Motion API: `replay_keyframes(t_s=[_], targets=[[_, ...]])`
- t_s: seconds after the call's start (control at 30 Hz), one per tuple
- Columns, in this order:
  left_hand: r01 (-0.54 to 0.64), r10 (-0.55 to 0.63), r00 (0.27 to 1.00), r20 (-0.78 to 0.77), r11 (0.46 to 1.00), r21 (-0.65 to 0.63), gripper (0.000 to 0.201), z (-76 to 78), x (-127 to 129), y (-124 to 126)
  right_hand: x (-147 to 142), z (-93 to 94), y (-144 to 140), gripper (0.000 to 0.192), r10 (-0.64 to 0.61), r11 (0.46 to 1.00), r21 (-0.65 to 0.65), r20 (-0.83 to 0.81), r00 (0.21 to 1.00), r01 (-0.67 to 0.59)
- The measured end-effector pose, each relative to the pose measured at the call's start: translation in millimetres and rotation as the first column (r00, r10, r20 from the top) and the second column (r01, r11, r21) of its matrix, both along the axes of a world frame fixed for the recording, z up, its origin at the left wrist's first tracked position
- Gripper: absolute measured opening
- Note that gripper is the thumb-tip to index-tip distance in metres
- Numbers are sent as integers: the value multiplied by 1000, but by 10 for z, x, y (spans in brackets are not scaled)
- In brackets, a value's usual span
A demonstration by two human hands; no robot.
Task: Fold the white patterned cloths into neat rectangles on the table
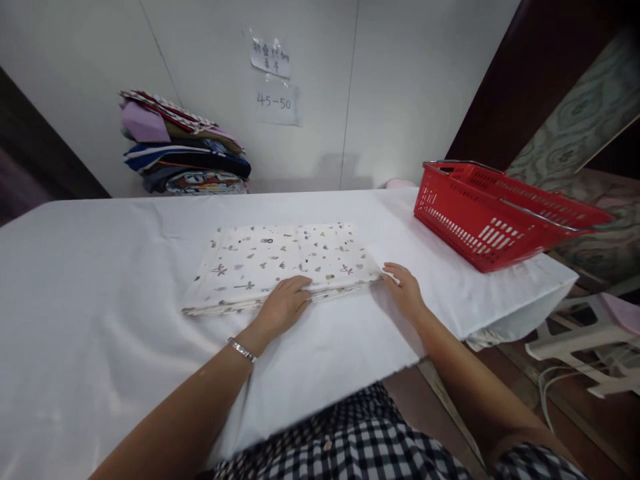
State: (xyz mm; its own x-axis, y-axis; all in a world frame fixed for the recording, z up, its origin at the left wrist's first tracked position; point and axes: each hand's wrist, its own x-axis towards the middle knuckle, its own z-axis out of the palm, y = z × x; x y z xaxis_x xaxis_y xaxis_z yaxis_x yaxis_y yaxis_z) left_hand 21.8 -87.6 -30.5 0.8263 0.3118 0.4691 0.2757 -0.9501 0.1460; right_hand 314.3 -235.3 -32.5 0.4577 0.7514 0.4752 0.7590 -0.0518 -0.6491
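Note:
A folded cream cloth with small printed plants and figures lies flat on the white-covered table, its layers showing along the front edge. My left hand is at the middle of that edge, fingers over the top and thumb in front, closed on the layers. At the near right corner, my right hand has its fingertips closed around the cloth's edge. A silver bracelet is on my left wrist.
A red plastic basket with metal handles stands at the table's right end. Stacked folded fabrics sit against the wall at the back left. Paper signs hang on the wall. A white plastic stool is beyond the right edge.

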Motion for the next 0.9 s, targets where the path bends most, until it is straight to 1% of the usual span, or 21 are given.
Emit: replay_keyframes(t_s=[0.07,0.13,0.23,0.33,0.4,0.47,0.57,0.67,0.8,0.9], targets=[[4,-4,1000,-3,1000,7,19,2,4,2,85,13,-16,31,-84,987,-149,-178,980,58],[3,-3,1000,-3,1000,7,19,7,5,2,121,50,12,33,-143,957,-284,-298,944,56],[-6,6,1000,-10,1000,7,20,14,3,-2,138,108,99,34,-187,920,-390,-348,919,39],[-5,5,1000,-13,1000,6,21,8,-1,0,151,152,189,33,-183,897,-442,-352,918,10],[-1,1,1000,-9,1000,2,21,-6,-2,7,156,196,235,30,-183,889,-457,-364,913,-4],[-2,2,1000,-3,1000,2,21,-21,-1,15,153,258,271,26,-181,895,-446,-386,905,-12],[-1,1,1000,-4,1000,7,21,-32,1,22,134,345,313,25,-160,917,-397,-434,886,-28],[3,-3,1000,-11,1000,11,20,-31,2,23,119,353,342,26,-157,922,-385,-473,867,-43],[2,-2,1000,-7,1000,28,19,-46,1,27,124,285,339,25,-207,873,-483,-495,844,-70],[-4,4,1000,-13,999,33,18,-58,3,30,131,288,314,25,-234,832,-548,-486,842,-85]])
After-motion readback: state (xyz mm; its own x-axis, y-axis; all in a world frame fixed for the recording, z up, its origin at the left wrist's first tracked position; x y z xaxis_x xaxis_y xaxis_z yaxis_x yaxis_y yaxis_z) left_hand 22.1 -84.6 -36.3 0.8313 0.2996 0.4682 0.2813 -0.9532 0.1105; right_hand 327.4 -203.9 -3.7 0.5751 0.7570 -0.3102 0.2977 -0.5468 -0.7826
